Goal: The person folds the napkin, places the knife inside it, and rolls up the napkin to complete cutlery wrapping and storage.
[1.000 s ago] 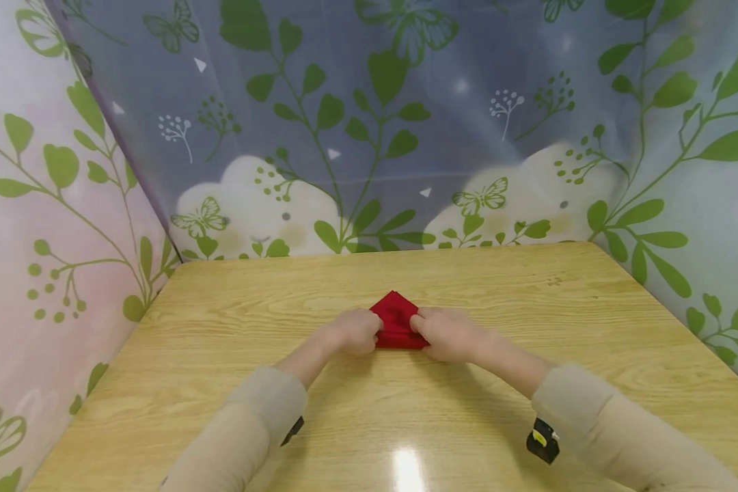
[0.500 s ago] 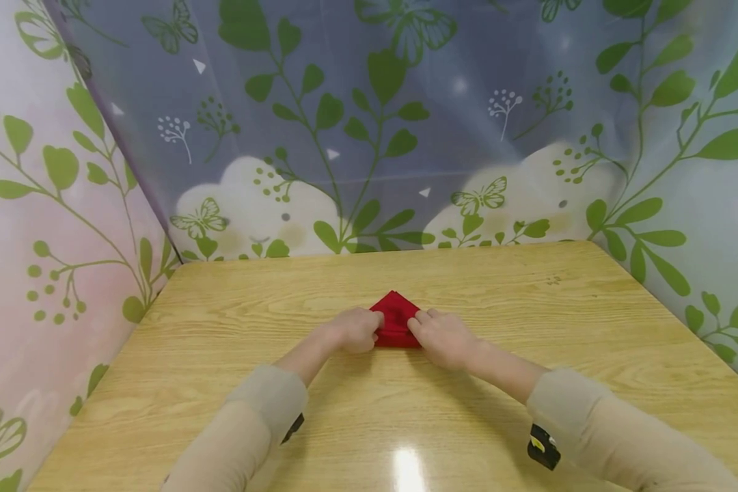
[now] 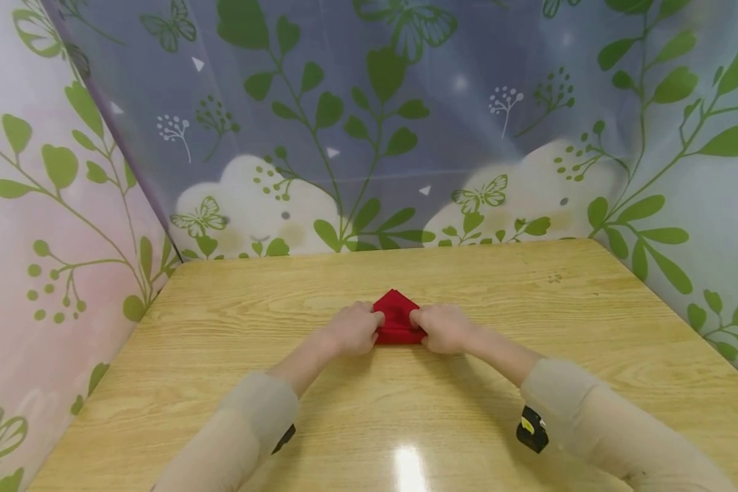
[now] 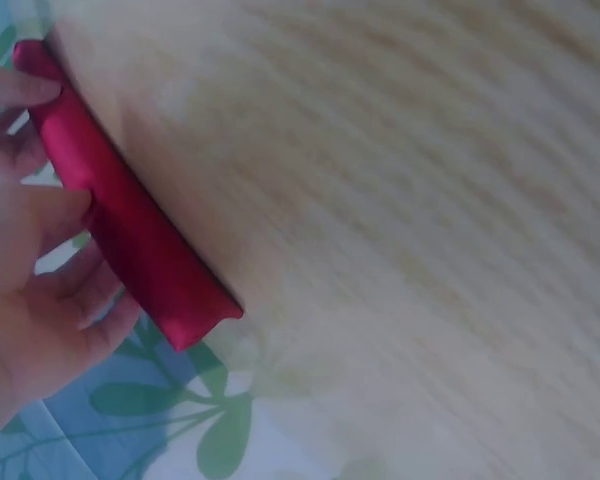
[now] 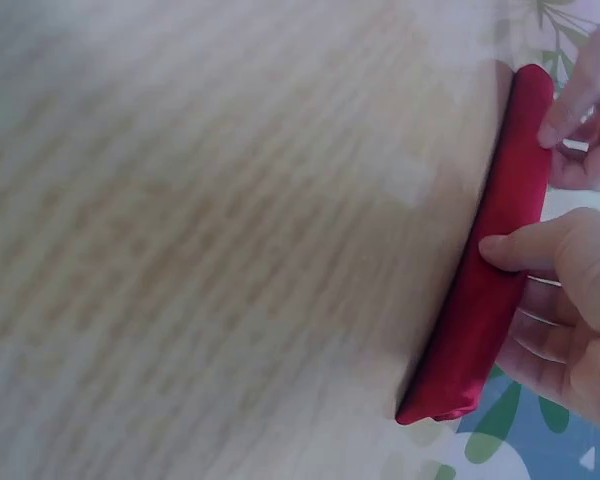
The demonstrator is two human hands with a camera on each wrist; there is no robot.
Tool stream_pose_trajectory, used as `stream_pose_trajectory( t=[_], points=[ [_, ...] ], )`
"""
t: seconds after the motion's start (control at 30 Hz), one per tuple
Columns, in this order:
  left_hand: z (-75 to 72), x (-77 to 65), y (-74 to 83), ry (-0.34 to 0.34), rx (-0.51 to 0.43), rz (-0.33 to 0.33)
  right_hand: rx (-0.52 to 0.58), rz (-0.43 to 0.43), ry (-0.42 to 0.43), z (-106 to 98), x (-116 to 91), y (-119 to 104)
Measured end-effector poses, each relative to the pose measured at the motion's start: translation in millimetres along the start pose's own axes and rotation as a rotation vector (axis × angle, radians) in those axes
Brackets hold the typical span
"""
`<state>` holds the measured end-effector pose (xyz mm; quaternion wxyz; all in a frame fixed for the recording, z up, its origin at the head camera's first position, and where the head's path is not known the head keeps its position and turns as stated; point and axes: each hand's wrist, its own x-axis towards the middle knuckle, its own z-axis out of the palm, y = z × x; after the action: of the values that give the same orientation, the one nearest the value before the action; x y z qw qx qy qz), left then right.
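A red cloth [image 3: 397, 316] lies on the table in the head view, its far end a point and its near edge a thick folded or rolled band. My left hand [image 3: 354, 329] holds the band's left part, and my right hand [image 3: 445, 329] its right part. In the left wrist view the band of red cloth [image 4: 145, 235] runs slantwise, with the left thumb on its near face and the fingers behind. The right wrist view shows the right thumb [image 5: 515, 248] pressed on the band, the other fingers curled beyond it. Parts of the cloth are hidden under both hands.
The wooden table [image 3: 252, 301] extends around the cloth on every side. A patterned backdrop [image 3: 320, 82] with leaves and butterflies rises behind the table and along both sides. Each sleeve cuff carries a dark wrist device [image 3: 532, 429] on its underside.
The cloth's near edge has shifted slightly away from me. My right hand's fingers came over the cloth half a second ago; now its thumb is at the front again. The left hand keeps its hold.
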<state>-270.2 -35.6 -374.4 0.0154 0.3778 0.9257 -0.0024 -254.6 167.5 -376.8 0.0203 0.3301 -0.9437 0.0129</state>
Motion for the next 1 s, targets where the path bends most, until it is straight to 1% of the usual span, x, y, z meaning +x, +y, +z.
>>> stream_pose_trajectory(
  t=[0.1, 0.17, 0.27, 0.33, 0.47, 0.6, 0.73, 0.87, 1.0],
  points=[
    [3.0, -1.6, 2.6, 0.07, 0.105, 0.027, 0.057, 0.009, -0.051, -3.7, 2.3, 3.6],
    [4.5, -2.6, 4.4, 0.091, 0.168, 0.043, 0.08, 0.011, -0.074, -4.2, 3.8, 6.6],
    [5.2, -4.1, 7.3, 0.087, 0.234, 0.064, 0.124, 0.011, -0.111, -4.3, 7.0, 11.8],
    [5.6, -4.5, 8.8, 0.07, 0.259, 0.072, 0.153, 0.006, -0.135, -4.4, 9.6, 15.5],
    [6.3, -4.0, 10.1, 0.072, 0.284, 0.085, 0.211, 0.014, -0.189, -6.0, 14.4, 21.0],
    [5.8, -1.5, 9.6, 0.08, 0.246, 0.087, 0.23, 0.038, -0.214, -7.0, 15.6, 22.5],
    [5.7, 1.8, 7.5, 0.092, 0.209, 0.103, 0.18, 0.038, -0.166, -5.4, 11.6, 18.9],
    [6.8, 4.4, 4.5, 0.093, 0.179, 0.113, 0.07, 0.026, -0.073, -1.9, 3.8, 10.9],
    [7.2, 6.8, 2.1, 0.081, 0.152, 0.096, -0.053, 0.033, 0.021, 2.9, -4.0, 3.0]
  ],
)
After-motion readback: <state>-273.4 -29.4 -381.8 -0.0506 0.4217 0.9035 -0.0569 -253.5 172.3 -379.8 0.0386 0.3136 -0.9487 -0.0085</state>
